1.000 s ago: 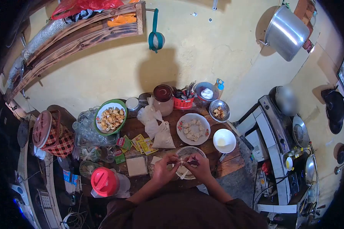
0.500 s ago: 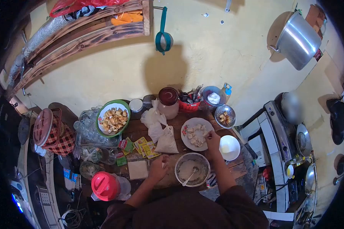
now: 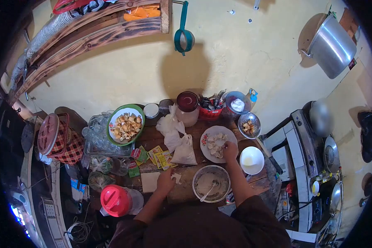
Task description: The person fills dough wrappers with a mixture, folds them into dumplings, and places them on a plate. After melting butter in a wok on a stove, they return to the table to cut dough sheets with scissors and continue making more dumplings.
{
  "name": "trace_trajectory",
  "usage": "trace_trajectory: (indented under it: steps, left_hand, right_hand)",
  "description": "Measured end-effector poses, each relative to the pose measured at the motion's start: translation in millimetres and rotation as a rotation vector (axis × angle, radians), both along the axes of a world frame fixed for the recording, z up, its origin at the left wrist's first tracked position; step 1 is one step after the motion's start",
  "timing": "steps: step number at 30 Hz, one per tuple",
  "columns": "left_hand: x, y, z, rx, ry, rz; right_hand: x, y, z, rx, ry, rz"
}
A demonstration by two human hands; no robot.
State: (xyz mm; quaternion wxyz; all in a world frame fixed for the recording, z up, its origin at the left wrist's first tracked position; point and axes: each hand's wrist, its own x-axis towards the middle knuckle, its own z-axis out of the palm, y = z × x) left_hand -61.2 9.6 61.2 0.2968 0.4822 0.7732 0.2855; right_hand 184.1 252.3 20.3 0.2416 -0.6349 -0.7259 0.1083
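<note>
My left hand (image 3: 166, 182) is closed, with a small flat white piece (image 3: 176, 177) showing at its fingertips. It is at the right edge of a stack of pale square sheets (image 3: 149, 182). Over the right rim of a flowered white plate (image 3: 207, 134) is my right hand (image 3: 231, 152), fingers bent together among pale, floury pieces (image 3: 216, 144). Whether it pinches one of them is hidden. Between my forearms stands a bowl of whitish flour or batter (image 3: 211, 184), with a spoon (image 3: 208, 191) leaning in it.
A white bowl (image 3: 251, 160) and a metal bowl of browned pieces (image 3: 249, 125) stand right of the plate. Plastic bags (image 3: 184, 151) and yellow sachets (image 3: 161, 158) lie in the middle. Left are a green-rimmed basin of browned pieces (image 3: 126, 125) and a red-lidded jug (image 3: 116, 201).
My left hand has moved left to the stack's edge, the white piece still at its fingers. My right hand reaches slightly further over the plate. The whole view has shifted a little.
</note>
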Motion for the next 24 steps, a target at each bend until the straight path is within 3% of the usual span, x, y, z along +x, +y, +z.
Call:
trace_trajectory:
  steps: [7,11,14,16,17,19,24]
  left_hand:
    - [-1,3,-6,-0.058,0.190,-0.031]
    - [-1,-2,-37,-0.062,0.373,-0.095]
    - [11,-5,-16,-0.053,0.393,-0.082]
    - [11,-6,-27,-0.026,0.438,-0.137]
    - [11,-7,-33,0.000,0.485,-0.193]
    - [14,-10,-33,0.001,0.491,-0.181]
    - [18,-9,-25,-0.020,0.482,-0.133]
  right_hand:
    - [5,-11,16,-0.021,-0.112,-0.008]
    - [1,-58,59,0.093,0.100,0.140]
    - [-3,-110,90,0.027,0.236,0.348]
    - [0,-138,93,-0.053,0.148,0.567]
    - [2,-150,88,-0.053,0.147,0.564]
    - [7,-171,79,-0.248,0.005,0.705]
    - [12,-190,77,-0.281,-0.167,0.772]
